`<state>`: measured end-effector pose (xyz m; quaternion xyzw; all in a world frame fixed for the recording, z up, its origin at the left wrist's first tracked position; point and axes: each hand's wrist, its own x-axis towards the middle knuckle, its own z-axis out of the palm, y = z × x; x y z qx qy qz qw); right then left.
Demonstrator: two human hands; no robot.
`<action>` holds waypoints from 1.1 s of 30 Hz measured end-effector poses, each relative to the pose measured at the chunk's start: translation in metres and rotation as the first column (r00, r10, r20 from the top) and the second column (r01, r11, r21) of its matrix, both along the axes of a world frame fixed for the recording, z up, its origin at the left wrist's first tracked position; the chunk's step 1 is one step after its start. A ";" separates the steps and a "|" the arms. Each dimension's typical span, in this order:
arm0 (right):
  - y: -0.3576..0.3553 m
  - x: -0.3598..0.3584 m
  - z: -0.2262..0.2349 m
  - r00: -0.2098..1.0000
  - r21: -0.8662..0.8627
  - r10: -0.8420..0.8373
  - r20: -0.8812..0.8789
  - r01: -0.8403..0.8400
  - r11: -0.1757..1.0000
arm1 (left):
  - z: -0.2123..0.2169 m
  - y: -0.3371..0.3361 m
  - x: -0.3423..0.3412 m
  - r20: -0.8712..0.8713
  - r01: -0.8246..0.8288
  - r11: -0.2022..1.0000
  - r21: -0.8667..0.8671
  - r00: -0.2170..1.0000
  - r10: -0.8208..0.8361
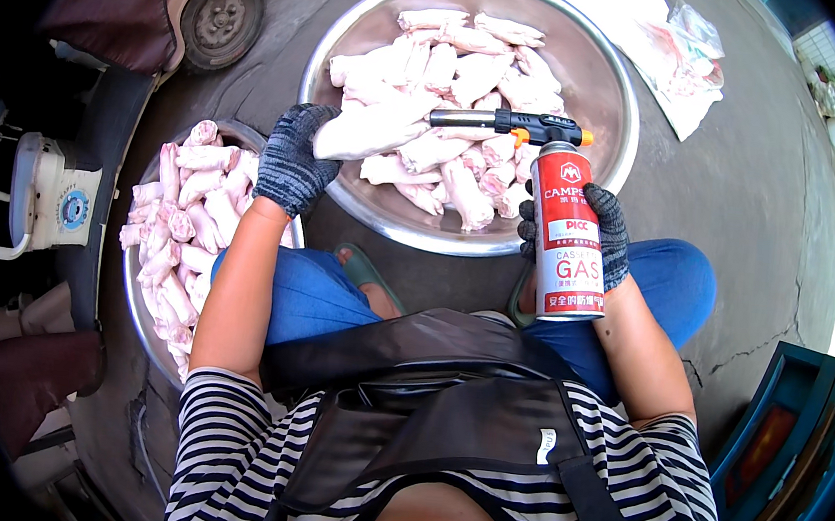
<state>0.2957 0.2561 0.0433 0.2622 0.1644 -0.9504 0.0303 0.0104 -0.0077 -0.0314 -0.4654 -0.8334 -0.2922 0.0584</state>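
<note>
My left hand (296,160), in a grey knitted glove, grips the end of a pale pig's trotter (367,135) over the near left of a large metal basin (596,82). More trotters (476,75) are heaped in that basin. My right hand (609,229), gloved alike, is wrapped round a red and white gas canister (569,237) held upright. A black blowtorch head (543,127) with orange parts sits on top of the canister. Its metal nozzle points left at the held trotter, close by it. I can make out no flame.
A second metal basin (135,306) full of trotters stands left of my legs. Beyond the large basin's right side lies a white sack (613,3) with a clear plastic bag (696,34). A wheeled vehicle (223,19) is at far left, a blue-green wooden piece (779,421) at lower right.
</note>
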 end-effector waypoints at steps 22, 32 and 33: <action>0.001 -0.004 0.006 0.999 0.115 -0.004 0.034 0.000 0.993 | -0.002 0.005 0.000 0.105 -0.029 1.000 -0.004 0.994 0.029; 0.007 -0.001 -0.002 0.999 0.072 0.043 0.034 -0.045 0.996 | -0.003 0.006 -0.002 0.146 -0.014 0.999 -0.032 0.989 0.019; 0.006 -0.002 -0.001 0.999 0.075 0.030 0.030 -0.032 0.997 | -0.003 0.006 -0.002 0.158 -0.017 0.999 -0.033 0.987 0.022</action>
